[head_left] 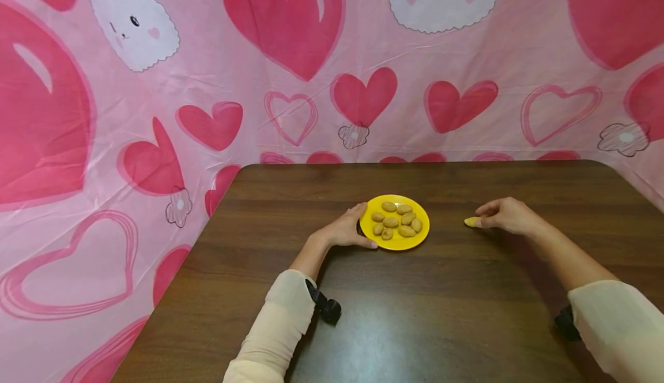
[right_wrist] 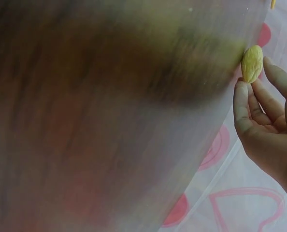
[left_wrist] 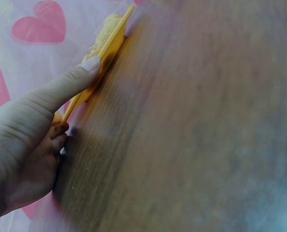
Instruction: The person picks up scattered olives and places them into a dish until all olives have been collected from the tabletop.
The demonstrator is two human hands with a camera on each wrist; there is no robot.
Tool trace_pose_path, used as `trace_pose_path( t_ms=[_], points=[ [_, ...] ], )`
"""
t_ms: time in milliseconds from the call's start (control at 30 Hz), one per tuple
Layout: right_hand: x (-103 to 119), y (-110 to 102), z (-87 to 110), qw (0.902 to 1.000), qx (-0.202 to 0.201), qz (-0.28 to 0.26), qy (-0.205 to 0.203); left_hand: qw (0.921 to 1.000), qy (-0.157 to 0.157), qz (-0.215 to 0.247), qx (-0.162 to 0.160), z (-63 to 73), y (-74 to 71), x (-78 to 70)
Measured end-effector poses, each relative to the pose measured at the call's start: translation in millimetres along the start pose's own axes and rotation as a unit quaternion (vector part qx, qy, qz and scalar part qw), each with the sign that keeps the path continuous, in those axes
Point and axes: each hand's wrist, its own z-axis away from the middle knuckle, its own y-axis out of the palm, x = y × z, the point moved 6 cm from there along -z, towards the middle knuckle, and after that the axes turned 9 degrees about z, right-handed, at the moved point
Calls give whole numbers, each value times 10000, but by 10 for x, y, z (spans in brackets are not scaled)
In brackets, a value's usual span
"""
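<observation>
My left hand [head_left: 343,228] holds the left edge of a round yellow plate [head_left: 396,246] on the table. In the left wrist view the thumb [left_wrist: 73,79] lies against the plate's rim, with the other fingers curled round its far side. Several tan, wrinkled oval pieces, like dried fruit [head_left: 391,221], are spread over the plate. To the right of it, my right hand [head_left: 510,216] pinches one more yellow oval dried fruit [right_wrist: 252,64] between thumb and fingertips, close over the tabletop. Its wrinkled surface shows in the right wrist view.
The dark brown wooden table [head_left: 415,314] has rounded far corners. Behind it and on the left hangs a pink cloth [head_left: 404,48] printed with hearts and white animal faces. A black wrist camera [head_left: 328,308] hangs below the left sleeve.
</observation>
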Motion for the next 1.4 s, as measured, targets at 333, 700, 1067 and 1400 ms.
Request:
trace_pose_path(
  t_ms=[333, 700, 1067, 1400],
  points=[
    [-32, 44, -28, 9999, 39, 41, 91, 10000, 21, 13, -15, 2, 0, -6],
    [13, 45, -22, 9998, 100, 157, 2, 10000, 74, -44, -9, 9, 6, 9],
    [52, 29, -5, 9996, -203, 189, -91, 9999, 86, -61, -4, 3, 5, -1],
    [91, 1, -18, 9986, -465, 191, -184, 9999, 92, -67, 1, -9, 7, -4]
  ],
)
